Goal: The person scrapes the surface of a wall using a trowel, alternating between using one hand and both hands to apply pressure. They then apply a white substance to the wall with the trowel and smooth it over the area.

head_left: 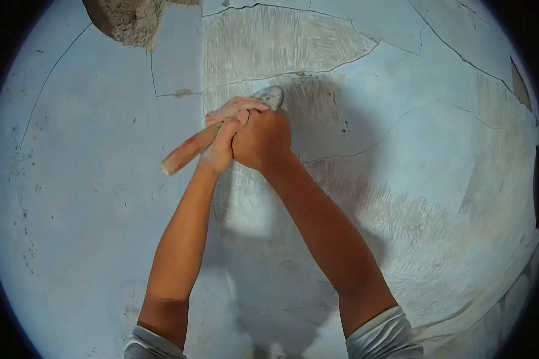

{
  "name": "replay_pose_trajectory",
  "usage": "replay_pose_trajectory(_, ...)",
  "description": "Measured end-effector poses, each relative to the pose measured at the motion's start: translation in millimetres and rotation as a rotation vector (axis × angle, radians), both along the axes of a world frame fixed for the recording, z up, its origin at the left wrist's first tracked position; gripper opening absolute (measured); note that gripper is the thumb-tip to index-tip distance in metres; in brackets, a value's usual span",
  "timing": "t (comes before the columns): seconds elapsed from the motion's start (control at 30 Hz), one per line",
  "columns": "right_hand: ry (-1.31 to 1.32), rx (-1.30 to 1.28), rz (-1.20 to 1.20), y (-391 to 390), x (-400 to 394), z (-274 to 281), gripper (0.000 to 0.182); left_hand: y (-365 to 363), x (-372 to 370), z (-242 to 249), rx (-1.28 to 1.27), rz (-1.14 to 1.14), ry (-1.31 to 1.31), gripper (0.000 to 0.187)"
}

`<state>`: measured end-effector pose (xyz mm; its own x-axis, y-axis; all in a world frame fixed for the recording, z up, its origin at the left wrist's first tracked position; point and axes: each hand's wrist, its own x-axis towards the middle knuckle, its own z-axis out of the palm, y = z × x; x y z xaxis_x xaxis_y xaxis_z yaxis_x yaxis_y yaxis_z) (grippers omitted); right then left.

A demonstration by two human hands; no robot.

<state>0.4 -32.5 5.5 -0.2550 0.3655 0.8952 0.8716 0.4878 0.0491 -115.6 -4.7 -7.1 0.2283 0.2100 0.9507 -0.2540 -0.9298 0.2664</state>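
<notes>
Both hands are closed together on a wooden-handled tool with a rounded grey metal end (272,96). Its worn handle (188,149), reddish in the middle, sticks out down and to the left. My left hand (224,134), pale with dust, wraps the handle where it meets the right hand. Higher up, close to the metal, my right hand (261,137) is closed, its fingers mostly hidden. The metal end lies at or just over a scratched, pale blue painted surface (102,179); contact cannot be made out. The tool's exact kind is partly covered by the hands.
Scraped grey patches (275,42) with fine streaks lie above the hands and at the right. A broken hole (129,21) at the top left shows rough brown material. Thin cracks (461,57) cross the surface. Shadows of the arms fall right and below.
</notes>
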Motion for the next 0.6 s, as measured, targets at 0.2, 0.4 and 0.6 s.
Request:
replay_pose_trajectory(0.2, -0.022, 0.254, 0.063, 25, 21, -42, 0.020, 3, 7, -15, 0.216, 0.173, 0.022, 0.036)
replay_pose_trajectory(0.4, -0.054, 0.062, -0.035, 11, 18, -9, 0.020, 3, 16, -3, 0.150, 0.102, -0.031, 0.033)
replay_pose_trajectory(0.6, -0.077, 0.124, -0.006, 18, 24, -21, 0.020, -5, 15, -9, 0.139, 0.168, -0.012, 0.031)
